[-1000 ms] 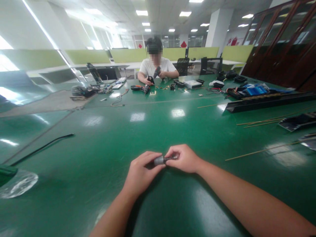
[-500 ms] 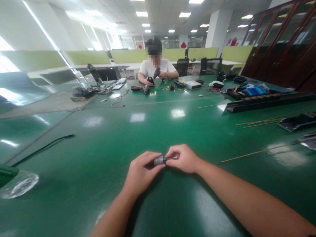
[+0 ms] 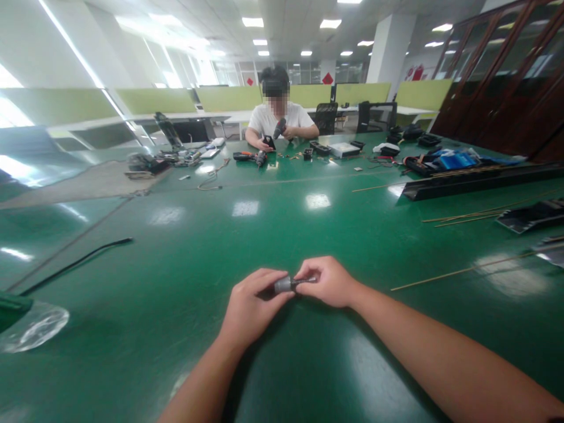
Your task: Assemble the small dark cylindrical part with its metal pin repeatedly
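Low in the middle of the view, my left hand [image 3: 247,302] is closed around a short grey metal cylinder [image 3: 283,285], thumb on the near side and fingers on the far side. A thin, dark metal shaft [image 3: 305,281] sticks out of the cylinder's right end. Thumb and fingertips of my right hand [image 3: 330,283] pinch this shaft. The piece lies roughly level, just above or on the green tabletop [image 3: 211,235]; I cannot tell which. My left fingers hide part of the cylinder, so its exact kind does not show.
Across the table a person in a white shirt [image 3: 259,120] holds a power drill [image 3: 279,128] and a dark object. Another drill [image 3: 251,157] lies nearby. Thin rods [image 3: 462,271] and a black channel [image 3: 476,182] lie right. A black cable [image 3: 79,264] and clear plastic [image 3: 42,329] are left.
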Tool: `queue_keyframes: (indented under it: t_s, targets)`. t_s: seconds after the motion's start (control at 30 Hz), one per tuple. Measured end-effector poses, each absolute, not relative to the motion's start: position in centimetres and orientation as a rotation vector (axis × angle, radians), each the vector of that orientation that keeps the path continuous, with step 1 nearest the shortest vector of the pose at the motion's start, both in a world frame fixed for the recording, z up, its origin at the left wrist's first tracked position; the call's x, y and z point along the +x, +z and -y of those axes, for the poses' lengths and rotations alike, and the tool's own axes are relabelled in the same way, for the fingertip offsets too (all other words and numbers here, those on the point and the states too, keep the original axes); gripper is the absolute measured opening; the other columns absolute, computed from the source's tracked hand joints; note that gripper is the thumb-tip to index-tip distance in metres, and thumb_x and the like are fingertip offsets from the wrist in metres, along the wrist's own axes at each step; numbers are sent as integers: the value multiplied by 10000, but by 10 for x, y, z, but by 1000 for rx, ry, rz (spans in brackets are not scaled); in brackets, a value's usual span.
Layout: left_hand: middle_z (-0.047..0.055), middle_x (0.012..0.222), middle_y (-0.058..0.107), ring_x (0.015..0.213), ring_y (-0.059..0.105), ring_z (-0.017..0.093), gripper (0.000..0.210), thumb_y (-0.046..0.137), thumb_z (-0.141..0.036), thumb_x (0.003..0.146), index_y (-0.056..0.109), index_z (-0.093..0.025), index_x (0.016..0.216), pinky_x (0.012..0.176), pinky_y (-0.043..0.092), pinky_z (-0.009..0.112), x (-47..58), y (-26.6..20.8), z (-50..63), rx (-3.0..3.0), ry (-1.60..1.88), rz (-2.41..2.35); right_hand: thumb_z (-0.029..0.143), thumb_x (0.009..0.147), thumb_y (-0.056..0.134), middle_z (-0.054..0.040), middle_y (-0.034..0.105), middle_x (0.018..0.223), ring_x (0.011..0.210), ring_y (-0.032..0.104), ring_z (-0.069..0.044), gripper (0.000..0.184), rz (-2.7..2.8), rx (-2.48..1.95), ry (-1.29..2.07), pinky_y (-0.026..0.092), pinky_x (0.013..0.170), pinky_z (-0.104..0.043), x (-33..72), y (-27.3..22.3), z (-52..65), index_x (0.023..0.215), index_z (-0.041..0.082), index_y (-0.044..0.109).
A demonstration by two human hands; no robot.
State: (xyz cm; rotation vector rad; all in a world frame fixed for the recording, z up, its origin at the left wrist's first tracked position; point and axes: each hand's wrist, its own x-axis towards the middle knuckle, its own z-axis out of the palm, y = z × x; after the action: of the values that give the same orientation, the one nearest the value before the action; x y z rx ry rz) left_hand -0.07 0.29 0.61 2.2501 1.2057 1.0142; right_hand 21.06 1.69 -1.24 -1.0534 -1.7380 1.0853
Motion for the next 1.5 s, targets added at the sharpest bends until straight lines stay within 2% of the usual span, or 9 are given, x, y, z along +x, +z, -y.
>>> queue_keyframes:
  t_s: [1.03, 1.23, 1.5]
  targets:
    - [26, 1014, 705, 915, 650, 187, 243, 745, -323, 819, 716, -254, 1050, 823, 508, 298, -1, 7, -3, 2215, 1045, -1225, 185, 708, 707, -6, 678, 709, 614, 563, -125, 65, 1659, -1021, 1161, 433, 601, -236, 211, -15, -19, 760, 152, 686]
    - [7, 1000, 703, 902, 644, 165, 234, 752, -297, 813, 712, -262, 1041, 806, 501, 268, -2, 6, -3, 2201, 1053, -1235, 190, 720, 693, -5, 664, 705, 605, 550, -120, 63, 1690, -1015, 1131, 418, 576, -225, 211, -15, -19, 761, 152, 663]
    - [5, 989, 702, 886, 640, 160, 235, 754, -315, 813, 713, -260, 1037, 794, 495, 258, -1, 7, -3, 2180, 1075, -1240, 266, 703, 762, 8, 635, 685, 584, 506, -110, 167, 1701, -1094, 1065, 372, 546, -219, 211, -17, -20, 763, 156, 652]
